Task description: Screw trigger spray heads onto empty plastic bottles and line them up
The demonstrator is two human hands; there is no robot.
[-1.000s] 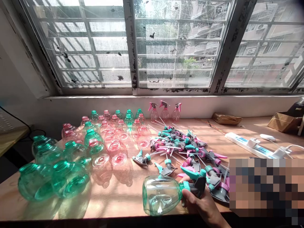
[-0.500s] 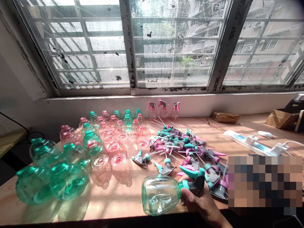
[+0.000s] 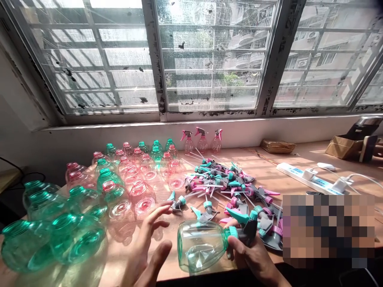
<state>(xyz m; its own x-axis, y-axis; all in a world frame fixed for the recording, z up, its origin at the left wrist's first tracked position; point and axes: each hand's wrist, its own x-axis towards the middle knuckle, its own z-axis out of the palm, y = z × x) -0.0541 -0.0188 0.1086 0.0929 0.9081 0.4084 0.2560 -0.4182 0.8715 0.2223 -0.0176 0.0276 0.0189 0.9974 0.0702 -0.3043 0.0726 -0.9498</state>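
Note:
A clear green spray bottle (image 3: 200,245) lies sideways in the air near the table's front edge, a teal and dark grey trigger spray head (image 3: 243,221) on its neck. My right hand (image 3: 249,253) is closed round the neck and collar. To the left of the bottle's base is my left hand (image 3: 152,243), its fingers apart and curved, holding nothing and not touching the bottle. Beyond the hands, a loose teal and grey spray head (image 3: 206,211) lies on the table in front of a heap of pink, teal and grey spray heads (image 3: 221,175) with thin tubes.
Open green bottles (image 3: 79,239) and pink bottles (image 3: 142,197) stand in rows on the left of the table. Three pink bottles with spray heads (image 3: 202,141) stand against the wall. A power strip (image 3: 311,179) with plugs and a brown packet (image 3: 277,146) lie on the right.
My left hand has come into view from below, beside the bottle's base. My right hand still holds the bottle in nearly the same place. The whole view has shifted slightly.

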